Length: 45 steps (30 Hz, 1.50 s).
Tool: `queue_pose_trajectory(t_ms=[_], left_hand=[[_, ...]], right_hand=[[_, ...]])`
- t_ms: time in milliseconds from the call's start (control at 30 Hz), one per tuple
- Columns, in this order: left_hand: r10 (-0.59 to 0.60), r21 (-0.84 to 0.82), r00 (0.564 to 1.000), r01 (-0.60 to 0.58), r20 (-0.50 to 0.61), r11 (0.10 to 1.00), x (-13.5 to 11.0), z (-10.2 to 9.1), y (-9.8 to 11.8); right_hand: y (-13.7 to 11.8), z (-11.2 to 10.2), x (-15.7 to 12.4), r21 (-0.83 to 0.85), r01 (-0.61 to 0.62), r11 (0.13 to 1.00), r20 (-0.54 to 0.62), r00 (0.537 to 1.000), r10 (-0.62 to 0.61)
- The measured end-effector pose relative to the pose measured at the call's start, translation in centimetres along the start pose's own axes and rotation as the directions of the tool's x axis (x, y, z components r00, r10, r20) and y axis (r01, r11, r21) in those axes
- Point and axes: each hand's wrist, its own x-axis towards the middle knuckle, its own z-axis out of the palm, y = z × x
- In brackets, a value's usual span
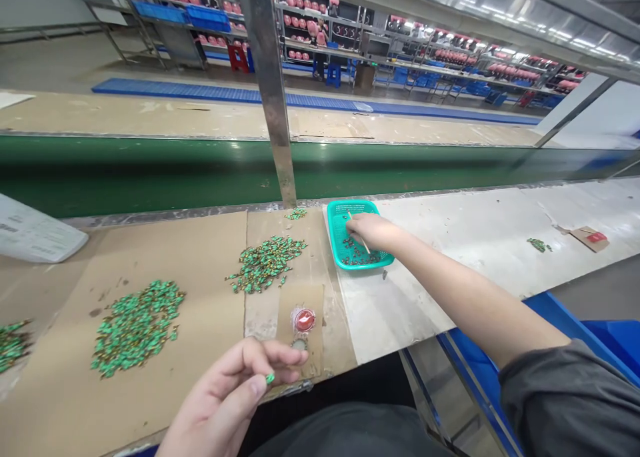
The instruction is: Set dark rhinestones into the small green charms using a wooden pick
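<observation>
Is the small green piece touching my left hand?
Touching. The head view shows the small green piece gripped at the thumb tip of the left hand, with no gap between them.

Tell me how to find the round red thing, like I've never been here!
Find the long workbench and the teal mesh basket on it. Below the basket, on brown cardboard, lies a round red disc in clear plastic, just above the left hand. Unlike the green piles nearby, it is red and sits alone.
</observation>
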Motion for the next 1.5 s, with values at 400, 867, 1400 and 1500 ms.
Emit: queue_pose_trajectory(t_ms=[400,867,1400,1500], left_hand=[[0.034,-0.074,0.977,-0.019,0.209,0.997,-2.1,3.1,1.6],[0.022,-0.040,0.980,-0.015,0.198,0.999,-2.5,3.2,2.0],[-0.032,0.213,0.991,0.003,0.133,0.977,-2.5,4.2,3.7],[-0.049,0.198,0.989,0.021,0.137,0.980,-2.6,4.4,3.7]], right_hand=[[-15.4,1.3,-15.5,0.625,0.581,0.521,-0.539,0.804,-0.249],[-17.4,1.6,-15.8,0.678,0.600,0.425,-0.548,0.798,-0.252],[-15.9,-1.0,-15.9,0.433,0.675,0.597,-0.453,0.736,-0.504],[-15.9,-0.9,-15.9,0.424,0.681,0.597,-0.461,0.730,-0.505]])
